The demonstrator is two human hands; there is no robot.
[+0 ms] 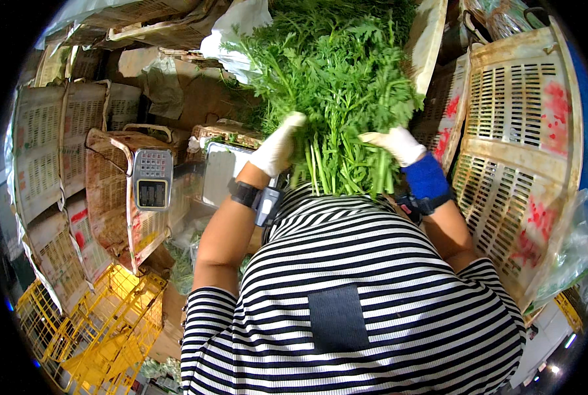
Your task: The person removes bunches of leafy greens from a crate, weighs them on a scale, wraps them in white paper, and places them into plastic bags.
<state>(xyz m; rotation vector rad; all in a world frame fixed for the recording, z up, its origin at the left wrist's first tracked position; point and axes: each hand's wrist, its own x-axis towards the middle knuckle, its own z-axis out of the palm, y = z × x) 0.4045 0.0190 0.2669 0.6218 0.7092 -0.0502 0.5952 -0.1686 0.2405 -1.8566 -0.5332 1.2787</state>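
Note:
A large bundle of leafy greens (346, 85) with deeply cut leaves lies before me, its pale cut stalks (333, 164) pointing at my body. My left hand (279, 146), in a white glove, holds the bundle's left side; most of its fingers are hidden among the stems. On the right side, my right hand (396, 146), also gloved in white and with a blue wrist cuff (425, 176), grips the stalks with its thumb laid across them. Its other fingers are out of sight behind the greens.
Stacked slatted plastic crates (514, 141) rise close on my right, with more crates (40, 141) on the left. A digital scale display (153, 179) stands left, near a flat metal plate (224, 174). Yellow wire baskets (103, 329) sit at the lower left.

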